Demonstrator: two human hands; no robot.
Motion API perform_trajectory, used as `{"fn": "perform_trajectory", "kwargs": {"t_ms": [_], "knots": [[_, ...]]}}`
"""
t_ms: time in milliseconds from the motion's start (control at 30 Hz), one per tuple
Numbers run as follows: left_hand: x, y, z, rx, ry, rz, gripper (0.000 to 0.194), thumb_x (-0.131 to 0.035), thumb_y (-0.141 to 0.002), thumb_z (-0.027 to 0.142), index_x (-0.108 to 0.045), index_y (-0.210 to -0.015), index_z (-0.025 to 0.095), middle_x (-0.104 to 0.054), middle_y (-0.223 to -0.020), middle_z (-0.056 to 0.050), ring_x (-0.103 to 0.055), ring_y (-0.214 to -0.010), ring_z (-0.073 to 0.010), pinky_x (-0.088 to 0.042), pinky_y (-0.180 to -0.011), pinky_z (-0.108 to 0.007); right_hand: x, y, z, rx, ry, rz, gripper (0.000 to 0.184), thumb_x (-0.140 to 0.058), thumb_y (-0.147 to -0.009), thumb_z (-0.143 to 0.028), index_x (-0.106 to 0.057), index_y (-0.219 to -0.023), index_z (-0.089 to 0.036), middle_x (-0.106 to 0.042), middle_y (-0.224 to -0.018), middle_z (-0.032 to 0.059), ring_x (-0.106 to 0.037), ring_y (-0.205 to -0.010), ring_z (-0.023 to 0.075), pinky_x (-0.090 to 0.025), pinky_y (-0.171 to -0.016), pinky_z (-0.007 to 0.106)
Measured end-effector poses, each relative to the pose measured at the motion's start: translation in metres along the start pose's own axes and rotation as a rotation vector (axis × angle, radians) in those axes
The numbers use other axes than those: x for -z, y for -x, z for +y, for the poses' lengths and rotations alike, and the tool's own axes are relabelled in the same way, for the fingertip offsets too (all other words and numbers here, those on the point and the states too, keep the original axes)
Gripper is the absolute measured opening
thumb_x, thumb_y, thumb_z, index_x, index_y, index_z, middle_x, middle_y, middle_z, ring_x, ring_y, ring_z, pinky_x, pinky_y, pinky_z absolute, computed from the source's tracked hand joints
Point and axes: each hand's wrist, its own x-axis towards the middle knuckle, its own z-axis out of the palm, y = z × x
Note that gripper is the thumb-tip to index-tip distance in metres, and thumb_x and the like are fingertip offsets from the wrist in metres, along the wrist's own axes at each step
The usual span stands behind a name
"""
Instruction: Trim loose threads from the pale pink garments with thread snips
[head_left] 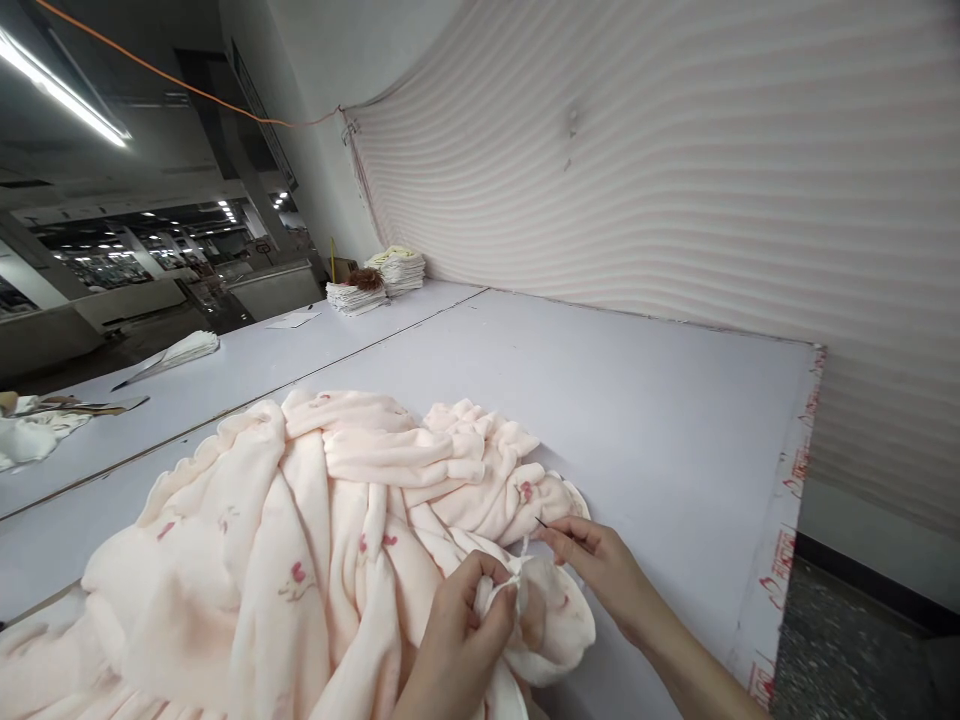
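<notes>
A large pale pink fleece blanket [315, 540] with small red flower prints lies bunched on the white table [637, 420]. My left hand [465, 630] is closed, pinching a fold of the blanket's edge near its right end. My right hand [600, 565] is closed in a pinch on a thin dark pointed tool [541, 523], whose tip touches the blanket edge just above the pinched fold. The two hands are a few centimetres apart.
Stacks of folded cloth [382, 275] stand at the table's far end. A folded white piece [184, 350] and long scissors [90, 407] lie on the left. A ribbed pink fabric wall [712, 170] hangs behind. The table's right edge [787, 540] drops to the floor.
</notes>
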Motion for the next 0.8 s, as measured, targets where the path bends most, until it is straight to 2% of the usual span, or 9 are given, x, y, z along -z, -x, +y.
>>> {"fn": "perform_trajectory", "kwargs": {"t_ms": [67,167,267,467,567,700,800], "knots": [[0.002,-0.003,-0.003,0.027,0.134,0.021,0.024,-0.06,-0.079,0.039,-0.049,-0.078,0.018,-0.053,-0.056,0.005,-0.046,-0.05,-0.008,-0.034,-0.048,-0.016,0.002,0.0,-0.004,0.044,0.055,-0.014,0.029,-0.056,-0.08,-0.041,-0.064,-0.069,-0.016,-0.058,-0.065,0.0001,-0.055,-0.067,0.0158,-0.043,-0.061,0.025],[0.003,-0.009,-0.009,0.081,0.376,0.035,0.023,-0.062,-0.079,0.038,-0.05,-0.084,0.019,-0.055,-0.063,0.004,-0.05,-0.053,-0.0086,-0.039,-0.052,-0.018,0.001,0.006,-0.012,0.114,0.129,-0.097,0.022,-0.058,-0.081,-0.037,-0.068,-0.085,-0.018,-0.066,-0.082,0.0033,-0.059,-0.081,0.0198,-0.045,-0.072,0.028],[0.003,-0.012,-0.012,0.097,0.478,0.013,0.022,-0.062,-0.08,0.036,-0.05,-0.087,0.019,-0.056,-0.066,0.003,-0.053,-0.057,-0.009,-0.04,-0.055,-0.019,-0.004,0.012,-0.017,0.102,0.143,-0.147,0.02,-0.055,-0.082,-0.031,-0.07,-0.09,-0.02,-0.069,-0.087,0.0036,-0.061,-0.084,0.0207,-0.046,-0.075,0.029],[0.001,-0.01,-0.014,0.109,0.41,-0.006,0.024,-0.063,-0.079,0.037,-0.05,-0.088,0.019,-0.056,-0.066,0.003,-0.053,-0.057,-0.0092,-0.039,-0.054,-0.018,-0.016,0.007,-0.02,0.097,0.122,-0.154,0.022,-0.057,-0.08,-0.031,-0.072,-0.09,-0.018,-0.07,-0.087,0.0045,-0.062,-0.083,0.0205,-0.047,-0.074,0.028],[0.0,-0.01,-0.013,0.105,0.375,0.022,0.026,-0.065,-0.076,0.038,-0.05,-0.085,0.019,-0.054,-0.066,0.004,-0.052,-0.057,-0.009,-0.038,-0.055,-0.018,-0.017,0.005,-0.021,0.103,0.138,-0.144,0.021,-0.059,-0.079,-0.032,-0.073,-0.087,-0.018,-0.07,-0.085,0.0041,-0.061,-0.082,0.0203,-0.046,-0.072,0.028],[-0.005,-0.009,-0.009,0.097,0.332,0.029,0.027,-0.065,-0.075,0.04,-0.049,-0.081,0.019,-0.054,-0.066,0.004,-0.049,-0.056,-0.0085,-0.037,-0.055,-0.019,-0.019,0.005,-0.017,0.035,0.049,-0.187,0.021,-0.058,-0.079,-0.033,-0.071,-0.075,-0.017,-0.066,-0.069,0.0018,-0.058,-0.069,0.0175,-0.044,-0.064,0.026],[-0.006,-0.009,-0.006,0.041,0.221,0.0,0.027,-0.064,-0.075,0.041,-0.05,-0.077,0.018,-0.054,-0.067,0.003,-0.047,-0.057,-0.0092,-0.037,-0.057,-0.02,-0.02,0.003,-0.009,-0.017,-0.076,-0.195,0.027,-0.057,-0.08,-0.037,-0.067,-0.068,-0.015,-0.061,-0.06,0.0004,-0.055,-0.061,0.0151,-0.043,-0.062,0.025]]}}
